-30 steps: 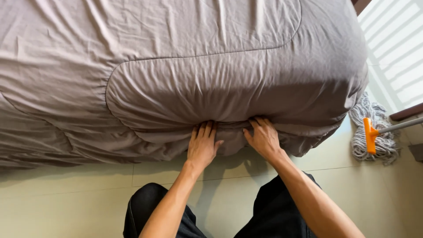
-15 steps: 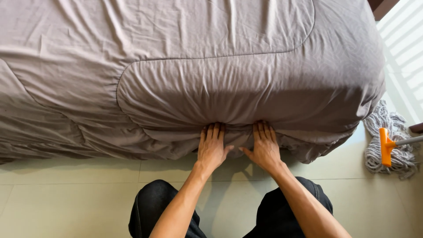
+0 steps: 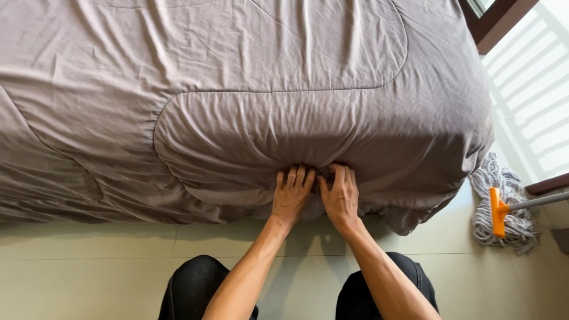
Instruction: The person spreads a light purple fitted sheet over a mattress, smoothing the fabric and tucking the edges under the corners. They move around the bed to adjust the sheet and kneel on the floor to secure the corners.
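Note:
A grey-mauve quilted comforter (image 3: 249,106) covers the bed and hangs down its near side. My left hand (image 3: 291,194) and my right hand (image 3: 340,195) lie side by side against the hanging part, fingers pointing up and curled into the fabric, which bunches into folds above them. The fingertips press into a dark crease, so whether fabric is pinched in them is unclear. My knees in dark trousers (image 3: 195,290) show at the bottom of the view.
Pale floor tiles (image 3: 89,266) run along the bed's near side. A string mop (image 3: 504,204) with an orange clamp and a grey handle lies on the floor at the right. A dark wooden frame (image 3: 495,24) stands at the top right, with sunlit stripes beside it.
Both hands have moved closer together and a little higher on the comforter's hanging side. The fabric above them is more bunched.

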